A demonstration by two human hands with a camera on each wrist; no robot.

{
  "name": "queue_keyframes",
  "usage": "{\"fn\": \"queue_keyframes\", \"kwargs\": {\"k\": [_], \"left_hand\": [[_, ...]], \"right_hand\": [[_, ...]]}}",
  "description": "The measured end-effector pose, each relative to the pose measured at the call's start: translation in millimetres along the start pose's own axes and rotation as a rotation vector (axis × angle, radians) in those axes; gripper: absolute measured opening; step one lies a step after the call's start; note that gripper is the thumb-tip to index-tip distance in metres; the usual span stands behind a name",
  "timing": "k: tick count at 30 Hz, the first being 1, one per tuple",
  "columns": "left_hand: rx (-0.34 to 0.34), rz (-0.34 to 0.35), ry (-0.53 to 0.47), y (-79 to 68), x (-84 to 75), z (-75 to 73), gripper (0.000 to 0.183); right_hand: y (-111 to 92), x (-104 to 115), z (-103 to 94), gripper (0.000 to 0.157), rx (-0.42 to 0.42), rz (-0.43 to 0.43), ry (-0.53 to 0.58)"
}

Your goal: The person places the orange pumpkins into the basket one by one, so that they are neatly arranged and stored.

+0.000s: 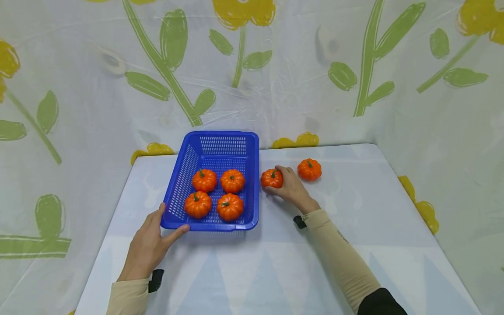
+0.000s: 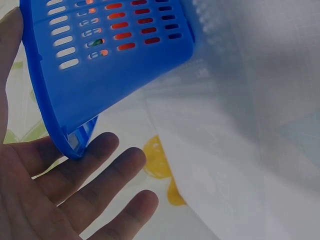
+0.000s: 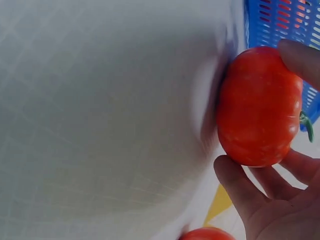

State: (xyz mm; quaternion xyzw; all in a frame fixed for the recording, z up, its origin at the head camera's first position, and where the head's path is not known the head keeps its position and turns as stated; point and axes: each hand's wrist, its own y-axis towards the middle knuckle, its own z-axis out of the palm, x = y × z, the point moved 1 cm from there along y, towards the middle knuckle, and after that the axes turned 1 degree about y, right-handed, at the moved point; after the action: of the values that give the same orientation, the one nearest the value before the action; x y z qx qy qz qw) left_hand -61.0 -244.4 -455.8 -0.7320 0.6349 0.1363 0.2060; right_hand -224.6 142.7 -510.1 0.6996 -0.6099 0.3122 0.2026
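A blue plastic basket (image 1: 252, 224) with slotted walls stands on the table, holding several small orange pumpkins (image 1: 230, 207) with green stems. My left hand (image 1: 147, 243) is at its near left corner, thumb and index finger touching the rim; in the left wrist view the fingers (image 2: 100, 200) are spread and fairly straight. Just right of the basket, my right hand (image 1: 289, 189) grips another orange pumpkin (image 3: 260, 107) between thumb and fingers. Whether this pumpkin touches the table cannot be told. One more pumpkin (image 1: 309, 169) sits on the table beyond the right hand.
The white table (image 1: 334, 271) has pale blue triangle shapes near its front. Behind and beside it hangs a white curtain (image 1: 291, 100) printed with yellow flowers and green leaves. The basket stands near the back edge.
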Motion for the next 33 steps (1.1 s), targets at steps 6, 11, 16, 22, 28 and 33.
{"fn": "queue_keyframes", "kwargs": {"k": [6, 11, 16, 22, 28, 33], "left_hand": [[-0.001, 0.002, -0.003, -0.9, -0.1, -1.5, 0.118], [0.0, 0.003, -0.003, -0.5, -0.5, -1.6, 0.119], [0.004, -0.003, 0.004, -0.2, -0.3, -0.4, 0.118], [0.01, -0.007, 0.004, 0.2, 0.6, 0.4, 0.118], [0.009, -0.008, -0.001, -0.3, 1.3, 1.2, 0.118], [0.0, -0.004, -0.001, -0.7, 0.7, 1.0, 0.118]], "right_hand": [[-1.5, 1.1, 0.8, 0.086, -0.012, -0.013, 0.009], [-2.8, 2.9, 0.1, 0.086, -0.013, -0.02, 0.007], [-3.7, 1.9, 1.8, 0.085, -0.013, -0.014, 0.003], [-5.0, 2.6, 3.6, 0.085, -0.021, -0.025, 0.013], [-5.0, 1.7, 5.6, 0.089, -0.03, 0.001, 0.017], [-4.7, 1.2, 6.6, 0.086, -0.071, -0.018, 0.042]]}}
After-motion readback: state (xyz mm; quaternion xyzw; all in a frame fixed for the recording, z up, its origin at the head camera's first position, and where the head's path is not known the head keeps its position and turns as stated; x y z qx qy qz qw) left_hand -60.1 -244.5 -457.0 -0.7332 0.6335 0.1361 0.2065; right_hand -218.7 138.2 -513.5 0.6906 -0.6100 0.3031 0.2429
